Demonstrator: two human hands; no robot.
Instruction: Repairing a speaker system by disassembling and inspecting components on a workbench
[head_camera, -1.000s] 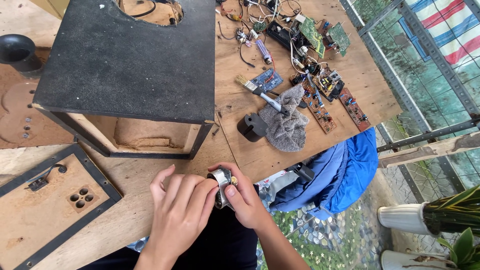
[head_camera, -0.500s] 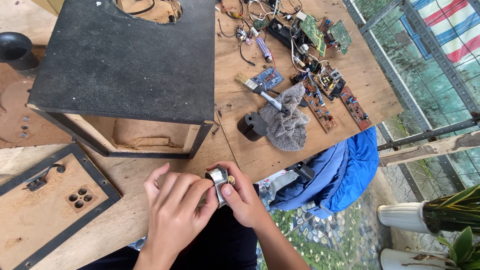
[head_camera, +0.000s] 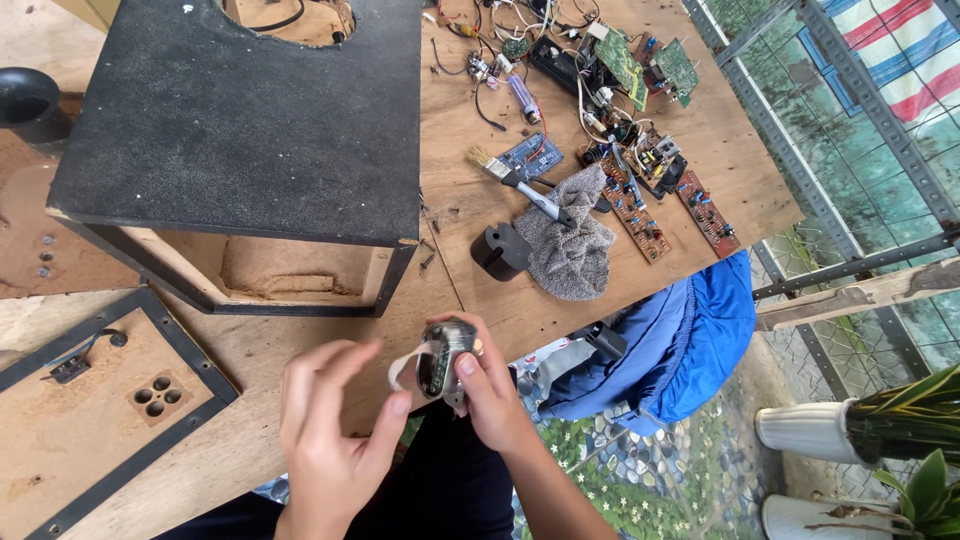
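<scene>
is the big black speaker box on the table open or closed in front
Open: the speaker box shows a bare wooden cavity, and its panel lies flat beside it.

Both hands are meeting at the near edge of the wooden table (head_camera: 500, 215). The right hand (head_camera: 492, 392) is gripping a small round metal part (head_camera: 440, 360), thumb pressing on its face, while the left hand (head_camera: 330, 425) is touching its left side with the fingertips. Just beyond, a black speaker cabinet (head_camera: 240, 130) is lying on the table. To the right, a grey cloth (head_camera: 570, 245), a paintbrush (head_camera: 510, 178) and circuit boards (head_camera: 640, 215) are lying near each other.
</scene>
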